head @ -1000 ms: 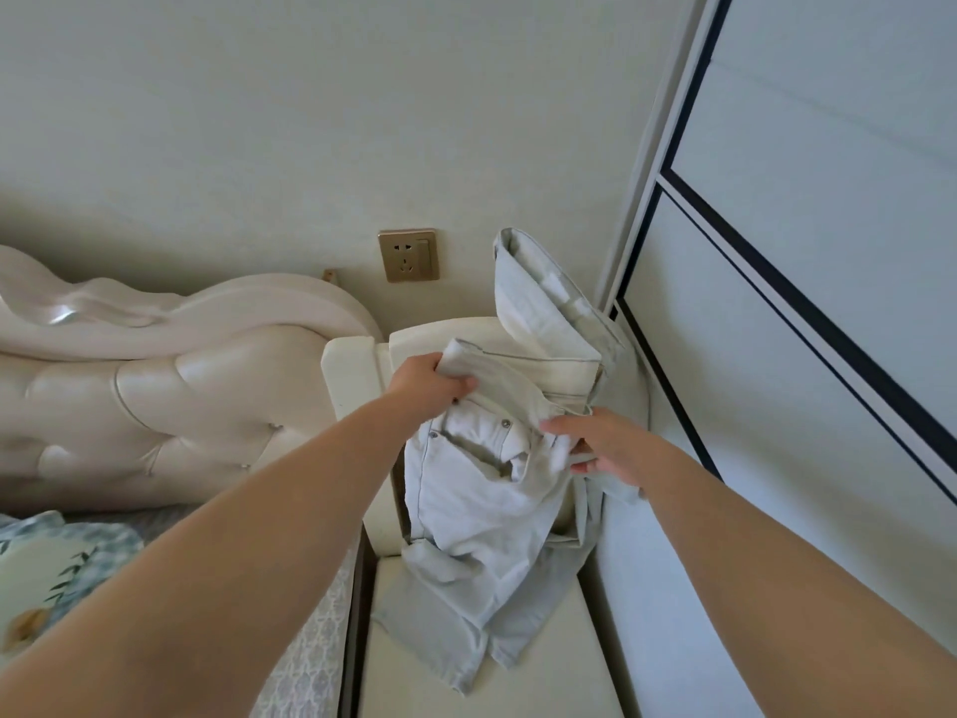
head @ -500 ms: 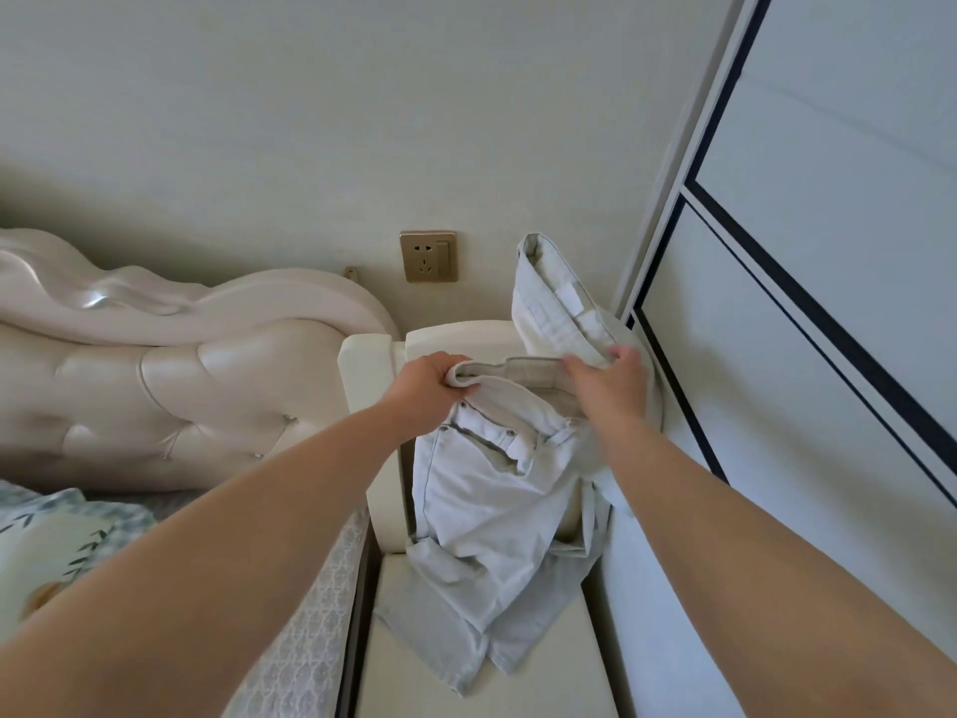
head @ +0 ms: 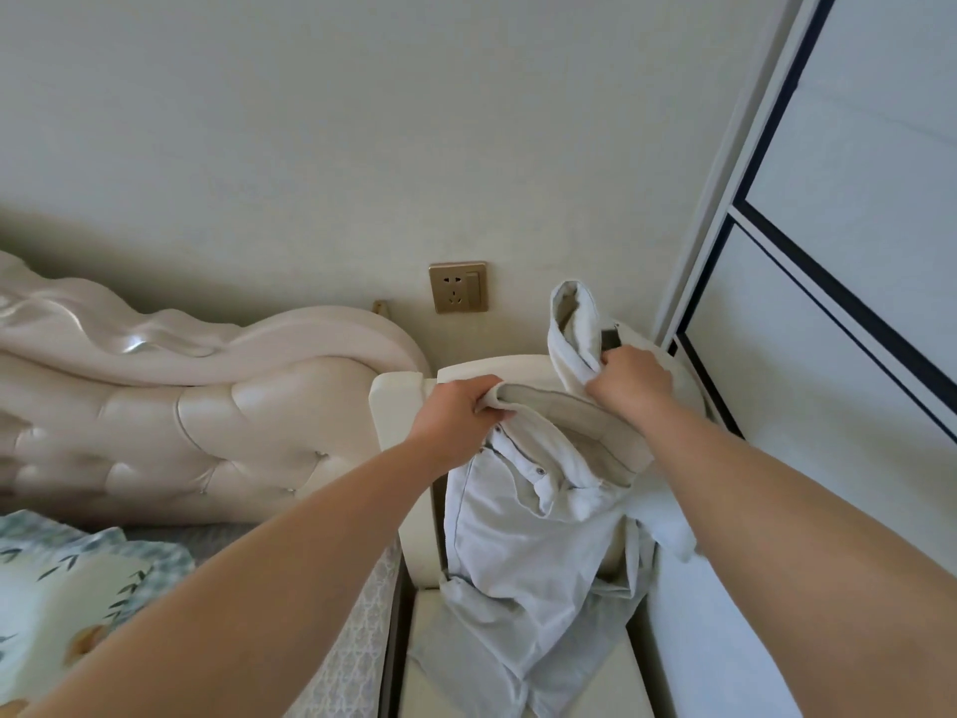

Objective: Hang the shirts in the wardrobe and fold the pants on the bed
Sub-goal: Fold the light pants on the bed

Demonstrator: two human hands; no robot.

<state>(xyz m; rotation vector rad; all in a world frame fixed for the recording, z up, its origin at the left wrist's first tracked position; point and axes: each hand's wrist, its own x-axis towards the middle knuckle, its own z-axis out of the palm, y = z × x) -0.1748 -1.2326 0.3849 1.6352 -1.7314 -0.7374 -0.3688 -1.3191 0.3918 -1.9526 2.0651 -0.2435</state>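
Pale grey-white pants point(head: 518, 536) hang over the back of a cream chair point(head: 399, 406) between the bed and the wardrobe. Their legs trail down onto the chair seat. My left hand point(head: 455, 417) grips the waistband at its left end. My right hand point(head: 629, 386) grips the waistband at its right end, where a loop of fabric stands up above the fingers. The waist is stretched open between both hands.
The wardrobe's sliding door point(head: 839, 313), white with dark trim, stands close on the right. A cream tufted headboard point(head: 181, 427) and the bed with a leaf-print pillow point(head: 67, 588) lie to the left. A gold wall socket point(head: 458, 287) is above the chair.
My right hand moved from the front of the pants up to the waistband's right end and took hold there. My left hand kept its grip, and the waist spread wider.
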